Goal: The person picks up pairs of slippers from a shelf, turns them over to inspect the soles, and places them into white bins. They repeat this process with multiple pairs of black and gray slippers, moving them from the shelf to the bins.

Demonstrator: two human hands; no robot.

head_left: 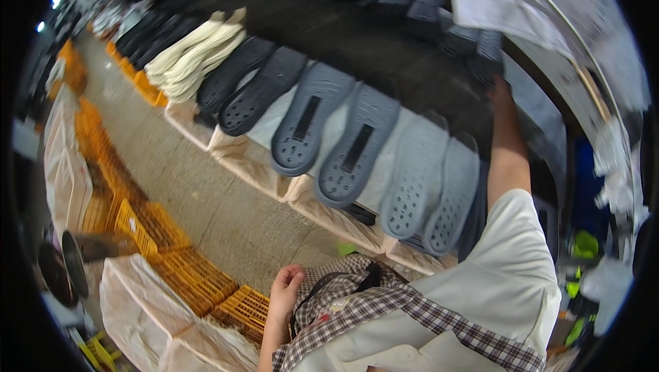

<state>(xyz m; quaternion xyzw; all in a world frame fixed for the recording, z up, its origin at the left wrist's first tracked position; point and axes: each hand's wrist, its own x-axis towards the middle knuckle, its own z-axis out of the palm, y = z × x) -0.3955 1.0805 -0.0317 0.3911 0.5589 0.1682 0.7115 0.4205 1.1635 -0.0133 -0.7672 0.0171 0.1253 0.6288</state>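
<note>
My right arm reaches far forward, and my right hand (500, 89) is at the near end of a dark grey shoe sole (489, 53) in the far row. Blur and shadow hide its fingers, so its grip cannot be made out. My left hand (285, 286) is low beside my checked apron (412, 314), fingers curled in and nothing visible in them. Between my hands and the far row lies a near row of soles: a black pair (264, 90), a blue-grey pair (357, 145) with dark strips, and a paler grey pair (432, 190) under clear film.
The soles lie on a long dark conveyor-like surface (384, 53) edged with pale cloth (322, 211). Cream soles (195, 56) are stacked farther left. Orange crates (192, 279) and cloth-covered bins (151, 310) stand across the floor (226, 214). White sheets (508, 8) hang at upper right.
</note>
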